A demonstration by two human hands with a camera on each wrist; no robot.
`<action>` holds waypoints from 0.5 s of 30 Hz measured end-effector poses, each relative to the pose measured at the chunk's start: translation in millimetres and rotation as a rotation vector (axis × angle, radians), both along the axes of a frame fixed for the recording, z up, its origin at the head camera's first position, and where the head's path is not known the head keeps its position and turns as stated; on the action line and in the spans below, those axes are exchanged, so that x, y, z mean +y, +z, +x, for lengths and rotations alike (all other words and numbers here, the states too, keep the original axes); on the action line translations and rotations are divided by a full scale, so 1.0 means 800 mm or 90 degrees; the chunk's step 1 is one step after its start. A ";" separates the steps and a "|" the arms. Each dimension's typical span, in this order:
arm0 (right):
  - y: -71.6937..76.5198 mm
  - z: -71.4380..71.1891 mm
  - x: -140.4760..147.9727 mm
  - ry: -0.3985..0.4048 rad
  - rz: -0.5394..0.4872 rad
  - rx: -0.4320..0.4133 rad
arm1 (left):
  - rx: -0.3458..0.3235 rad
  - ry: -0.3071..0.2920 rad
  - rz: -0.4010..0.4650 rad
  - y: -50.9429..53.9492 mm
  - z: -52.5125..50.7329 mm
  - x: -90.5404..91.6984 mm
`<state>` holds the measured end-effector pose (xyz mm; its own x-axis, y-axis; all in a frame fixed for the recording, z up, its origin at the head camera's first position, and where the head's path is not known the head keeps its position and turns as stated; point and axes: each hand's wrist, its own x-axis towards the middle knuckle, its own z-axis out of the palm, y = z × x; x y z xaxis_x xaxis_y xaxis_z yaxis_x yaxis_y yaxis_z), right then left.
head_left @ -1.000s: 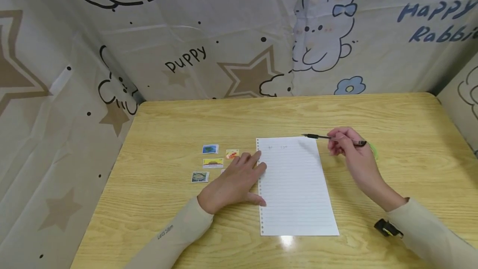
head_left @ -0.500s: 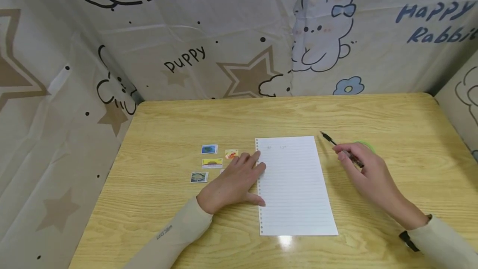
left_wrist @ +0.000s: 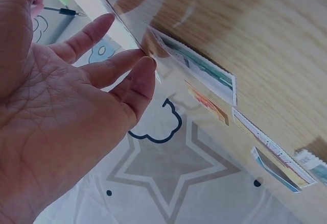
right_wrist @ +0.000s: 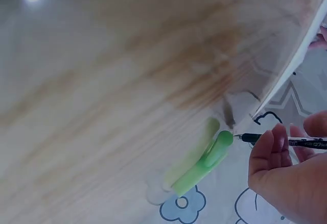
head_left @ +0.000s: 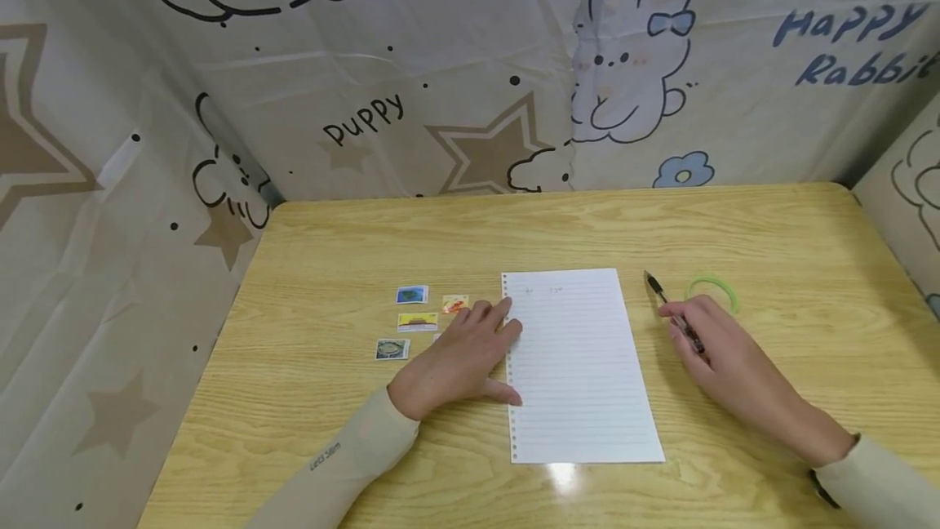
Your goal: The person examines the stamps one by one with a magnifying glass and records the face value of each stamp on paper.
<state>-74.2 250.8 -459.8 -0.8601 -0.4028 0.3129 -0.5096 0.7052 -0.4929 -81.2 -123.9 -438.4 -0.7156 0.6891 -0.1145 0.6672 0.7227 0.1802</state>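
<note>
A lined sheet of paper (head_left: 580,374) with punched holes down its left side lies on the table. Faint small writing shows near its top. My left hand (head_left: 463,362) rests across the left edge of the sheet, fingers spread and thumb on the paper. Right of the sheet, my right hand (head_left: 734,357) holds a black-tipped pen (head_left: 653,282) between thumb and fingers, its tip pointing away from me and apart from the paper. In the right wrist view the pen tip appears close to a green ring (right_wrist: 196,173); whether they touch I cannot tell.
Left of the sheet lie several postage stamps, among them a blue one (head_left: 412,295), a yellow one (head_left: 417,322), a grey-green one (head_left: 392,349) and an orange-red one (head_left: 455,304). Another is partly hidden by the left hand. A printed cloth (head_left: 470,64) hangs behind the wooden table (head_left: 330,243).
My right hand has moved right and down from the sheet's top right corner, and the pen has turned from level to slanting. More of the green ring shows. The left hand stays put.
</note>
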 end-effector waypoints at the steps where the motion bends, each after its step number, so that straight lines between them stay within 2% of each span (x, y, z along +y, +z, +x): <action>1: -0.001 0.000 0.000 0.005 0.011 0.009 | 0.001 0.000 0.000 0.000 0.000 0.000; 5: -0.005 0.002 0.004 0.013 0.052 0.007 | -0.004 0.001 0.001 0.001 0.000 0.000; 12: -0.006 0.005 0.008 0.006 0.091 -0.100 | -0.011 0.005 -0.005 0.000 -0.001 0.001; 15: -0.005 0.002 0.009 0.009 0.094 -0.125 | -0.010 0.006 -0.009 -0.001 -0.001 0.001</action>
